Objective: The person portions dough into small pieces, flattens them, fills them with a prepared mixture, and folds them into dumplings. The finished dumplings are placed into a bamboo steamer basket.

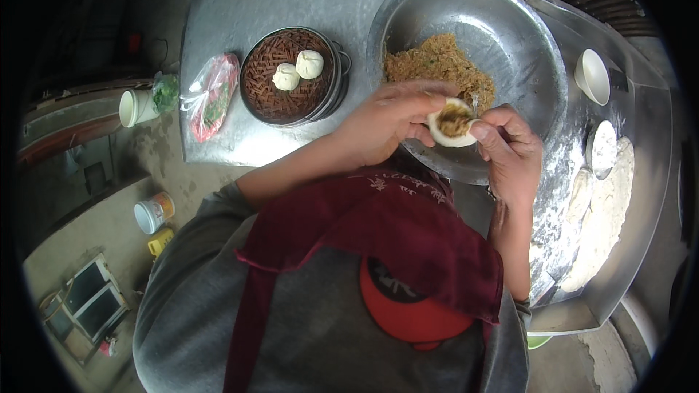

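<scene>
A round dough wrapper (454, 142) with brown filling (453, 121) inside is held over the near part of a large metal basin (508, 60). My left hand (390, 114) cups its left side, the thumb and fingers around the dough. On the right, my right hand (510, 142) pinches the wrapper's rim between thumb and fingers. The wrapper's top is still open and the filling shows. Behind my hands, a heap of minced filling (439, 63) lies in the basin. Something thin and shiny stands at the heap's edge, too small to identify.
Two closed buns (297, 70) sit on the woven mat of a round steamer (256, 90), left of the basin. A plastic bag (213, 98) lies farther left. On the floured right side are a white bowl (593, 77), a flour-filled dish (603, 147) and a long dough slab (603, 218).
</scene>
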A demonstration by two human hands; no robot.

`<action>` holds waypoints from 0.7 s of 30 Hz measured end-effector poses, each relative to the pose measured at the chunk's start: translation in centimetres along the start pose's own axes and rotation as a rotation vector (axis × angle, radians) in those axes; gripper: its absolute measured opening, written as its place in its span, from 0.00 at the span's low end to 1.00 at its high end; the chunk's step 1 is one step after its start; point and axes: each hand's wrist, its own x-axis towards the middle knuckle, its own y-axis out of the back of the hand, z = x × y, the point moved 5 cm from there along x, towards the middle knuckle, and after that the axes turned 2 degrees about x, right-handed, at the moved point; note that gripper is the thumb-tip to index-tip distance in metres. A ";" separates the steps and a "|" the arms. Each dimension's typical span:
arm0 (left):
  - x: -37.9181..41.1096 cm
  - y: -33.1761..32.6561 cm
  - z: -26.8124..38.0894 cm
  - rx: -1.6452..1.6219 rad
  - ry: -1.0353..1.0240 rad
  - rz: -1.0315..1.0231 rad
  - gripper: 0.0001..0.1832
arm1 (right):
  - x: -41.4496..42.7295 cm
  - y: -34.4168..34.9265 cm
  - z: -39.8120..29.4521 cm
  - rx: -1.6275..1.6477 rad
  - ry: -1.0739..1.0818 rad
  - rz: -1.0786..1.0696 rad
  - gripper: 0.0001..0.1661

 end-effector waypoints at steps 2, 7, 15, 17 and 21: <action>0.0 -0.5 -0.5 -0.053 -0.055 -0.030 0.22 | -0.1 -0.2 0.1 0.141 -0.003 0.049 0.09; -0.2 -0.4 -0.6 0.089 -0.178 0.010 0.21 | -0.1 -1.1 0.3 0.024 -0.059 0.069 0.08; -0.7 -0.7 0.9 0.048 -0.049 -0.053 0.26 | -0.5 -1.1 -0.7 0.006 -0.034 -0.018 0.09; -0.4 -1.1 0.6 -0.278 0.024 -0.104 0.24 | -0.5 -1.1 -0.8 0.061 -0.016 0.028 0.10; -0.1 -1.2 -0.1 -0.110 -0.132 0.007 0.18 | -0.7 -1.9 -0.5 0.259 -0.044 0.035 0.12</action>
